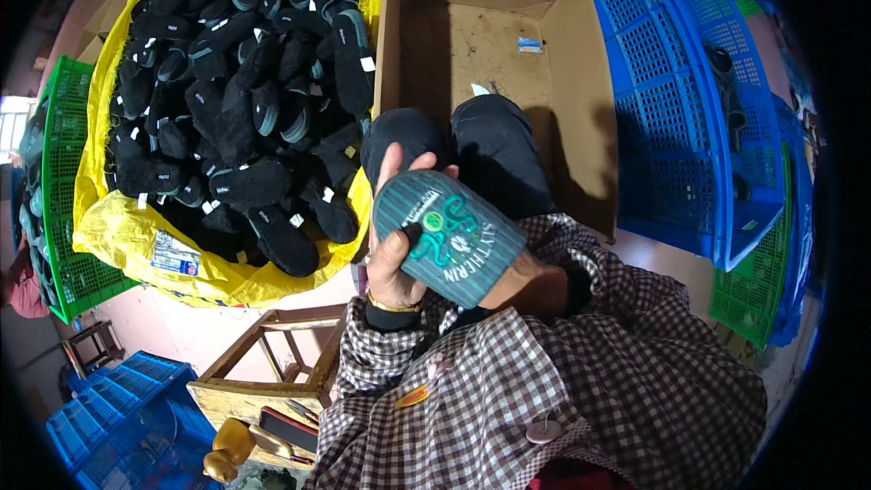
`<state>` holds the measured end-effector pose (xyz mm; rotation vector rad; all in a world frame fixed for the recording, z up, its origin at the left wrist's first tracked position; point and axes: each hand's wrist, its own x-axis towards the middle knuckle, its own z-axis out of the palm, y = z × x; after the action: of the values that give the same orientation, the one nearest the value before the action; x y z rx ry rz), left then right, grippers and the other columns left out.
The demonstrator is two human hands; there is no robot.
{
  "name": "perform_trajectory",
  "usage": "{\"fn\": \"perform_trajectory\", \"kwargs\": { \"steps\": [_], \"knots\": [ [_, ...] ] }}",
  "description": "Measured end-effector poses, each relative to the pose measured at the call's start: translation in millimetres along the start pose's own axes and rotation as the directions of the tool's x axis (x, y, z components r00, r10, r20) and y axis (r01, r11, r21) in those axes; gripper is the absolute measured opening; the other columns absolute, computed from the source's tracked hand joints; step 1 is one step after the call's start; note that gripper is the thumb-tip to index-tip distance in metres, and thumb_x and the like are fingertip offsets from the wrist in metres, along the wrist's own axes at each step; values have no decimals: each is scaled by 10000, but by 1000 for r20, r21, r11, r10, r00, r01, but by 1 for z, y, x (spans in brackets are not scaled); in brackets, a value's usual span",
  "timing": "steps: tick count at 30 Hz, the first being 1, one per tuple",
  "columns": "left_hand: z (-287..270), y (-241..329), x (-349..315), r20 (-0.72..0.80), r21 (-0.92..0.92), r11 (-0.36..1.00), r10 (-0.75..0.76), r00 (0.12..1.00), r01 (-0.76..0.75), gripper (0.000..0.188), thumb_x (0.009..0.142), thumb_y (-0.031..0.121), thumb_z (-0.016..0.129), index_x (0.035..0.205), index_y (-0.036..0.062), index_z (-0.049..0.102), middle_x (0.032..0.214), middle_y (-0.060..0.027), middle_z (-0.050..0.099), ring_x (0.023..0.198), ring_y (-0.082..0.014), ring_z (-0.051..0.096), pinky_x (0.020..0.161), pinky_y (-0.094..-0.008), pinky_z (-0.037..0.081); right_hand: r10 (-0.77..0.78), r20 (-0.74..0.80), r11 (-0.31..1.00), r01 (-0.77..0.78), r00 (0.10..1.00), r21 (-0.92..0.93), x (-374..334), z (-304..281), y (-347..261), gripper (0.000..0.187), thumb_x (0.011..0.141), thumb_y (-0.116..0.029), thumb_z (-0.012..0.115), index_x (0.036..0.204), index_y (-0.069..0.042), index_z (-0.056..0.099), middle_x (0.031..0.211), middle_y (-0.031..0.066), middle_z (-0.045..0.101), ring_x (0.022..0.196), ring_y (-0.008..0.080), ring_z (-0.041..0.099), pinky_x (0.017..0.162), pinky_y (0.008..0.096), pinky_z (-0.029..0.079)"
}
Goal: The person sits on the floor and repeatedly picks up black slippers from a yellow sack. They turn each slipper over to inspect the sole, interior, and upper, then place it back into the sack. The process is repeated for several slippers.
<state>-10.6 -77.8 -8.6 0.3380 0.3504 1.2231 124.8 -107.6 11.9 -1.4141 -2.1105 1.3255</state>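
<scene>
A green ribbed slipper [454, 240] with a shiny embroidered design and lettering is held above my lap. My left hand [393, 259] grips its toe end, thumb pressed on top and fingers behind the far edge. From the other side, my right hand [535, 287] reaches into or under the slipper's opening; only its wrist part shows, and its fingers are hidden by the fabric. Left of my knees, a yellow sack [100, 209] is filled with black slippers [249, 180] with grey-green edges and small white tags.
An open cardboard box [499, 32] stands beyond my knees, a small blue scrap inside. Blue plastic crates [667, 100] rise at the right, a green crate [82, 172] at the left. Near my left side, a wooden stool [245, 390] bears a phone [288, 429]; a blue crate [118, 417] is beside it.
</scene>
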Motion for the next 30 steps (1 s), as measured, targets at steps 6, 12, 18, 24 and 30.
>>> {"fn": "perform_trajectory", "kwargs": {
  "steps": [6, 12, 18, 24, 30],
  "knots": [
    [-16, -4, 16, -5, -17, 999, -36, 999, 36, 754, 896, 468, 559, 1474, 110, 231, 1312, -160, 489, 1217, -362, 472, 1038, -557, 366, -142, -178, 982, 115, 974, -152, 5, 23, 35, 422, 941, -266, 457, 1307, -58, 453, 1302, 192, 474, 1209, 319, 457, 1042, 430, 347],
    [-3, 5, 26, -72, 64, 994, 95, 993, -90, 701, 934, 502, 476, 1457, 82, 270, 1261, -153, 526, 1160, -333, 515, 987, -470, 434, -283, -304, 933, 187, 910, -308, 9, 9, 15, 354, 914, -217, 507, 1235, -68, 518, 1226, 164, 533, 1158, 302, 494, 979, 432, 397],
    [-15, -9, 23, -145, -23, 1000, -23, 989, 20, 601, 969, 380, 487, 1443, 64, 293, 1254, -146, 531, 1130, -249, 542, 991, -395, 435, -184, -227, 980, 196, 956, 32, 39, -16, 0, 385, 944, -204, 398, 1279, -33, 481, 1303, 158, 498, 1219, 268, 464, 1073, 359, 331],
    [-35, 27, 60, -175, -100, 995, -12, 985, -6, 576, 964, 482, 437, 1344, 50, 445, 1182, -142, 585, 1091, -293, 563, 971, -454, 452, -551, 64, 754, 529, 832, -390, 1, -57, -4, 338, 827, -53, 540, 1156, 3, 591, 1262, 192, 536, 1227, 307, 485, 1058, 402, 381],
    [-3, 36, 84, 5, -322, 941, -103, 995, 99, 678, 928, 596, 391, 1325, 50, 455, 1209, -157, 567, 1138, -352, 525, 988, -519, 421, 170, -359, 901, 3, 918, 434, -17, -82, 5, 431, 961, -207, 491, 1333, 4, 435, 1264, 158, 544, 1148, 246, 539, 981, 348, 420]
  ]
}}
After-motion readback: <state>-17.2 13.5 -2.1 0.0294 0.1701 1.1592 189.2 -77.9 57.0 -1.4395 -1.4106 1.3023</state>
